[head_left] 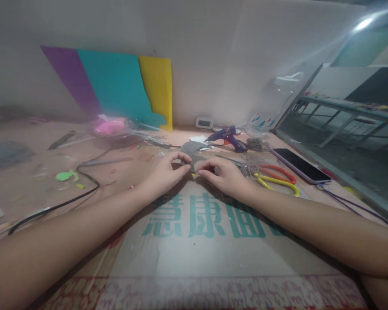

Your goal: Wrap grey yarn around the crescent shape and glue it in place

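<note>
Grey piece (189, 150): just beyond the fingertips, its near end between the two hands; a small yellow bit (194, 174) shows at the grip.
Left hand (166, 174): thumb and forefinger curved towards each other, tips close by the near left edge; whether they pinch it, I cannot tell.
Right hand (228, 175): thumb and forefinger drawn close in a loop by the near right side; what lies between them is hidden.
Handling: looks thin and light, probably soft enough to bend, with little risk of slipping; best held lightly by the near edges, as a hard pinch could crease it.
Direction: rounded end away from the grip, slightly left; long axis seems to run from the fingertips outward, though the fingers hide part.
Glue gun (228, 138): beyond the grip, to the right.
Yellow handle (280, 183): right of the right hand, near the phone (300, 165).
</note>
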### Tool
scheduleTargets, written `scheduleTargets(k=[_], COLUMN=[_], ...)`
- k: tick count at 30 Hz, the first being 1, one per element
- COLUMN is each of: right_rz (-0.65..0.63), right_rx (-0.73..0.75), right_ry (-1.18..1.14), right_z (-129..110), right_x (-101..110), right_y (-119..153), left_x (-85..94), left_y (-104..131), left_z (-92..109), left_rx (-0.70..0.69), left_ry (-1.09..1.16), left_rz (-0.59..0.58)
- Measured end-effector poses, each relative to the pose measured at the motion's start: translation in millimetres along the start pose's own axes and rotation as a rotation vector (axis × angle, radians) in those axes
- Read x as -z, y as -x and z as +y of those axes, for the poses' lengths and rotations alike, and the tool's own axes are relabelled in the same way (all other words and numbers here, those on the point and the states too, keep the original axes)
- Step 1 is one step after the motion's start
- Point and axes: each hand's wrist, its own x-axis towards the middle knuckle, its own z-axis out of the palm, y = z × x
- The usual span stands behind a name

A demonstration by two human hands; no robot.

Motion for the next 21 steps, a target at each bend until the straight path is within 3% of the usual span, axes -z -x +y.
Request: scheduleTargets(k=[21], right_rz=[-0.041], right_rx=[0.044], right_ry=[0.053], right_z=[-2.3], right_x=[1.8], right_y=[1.3], left_x=[-2.4], left_y=[-3.0], left_z=[-0.9], left_rx=[0.008], left_ry=[0.118], left_rz=[0.030])
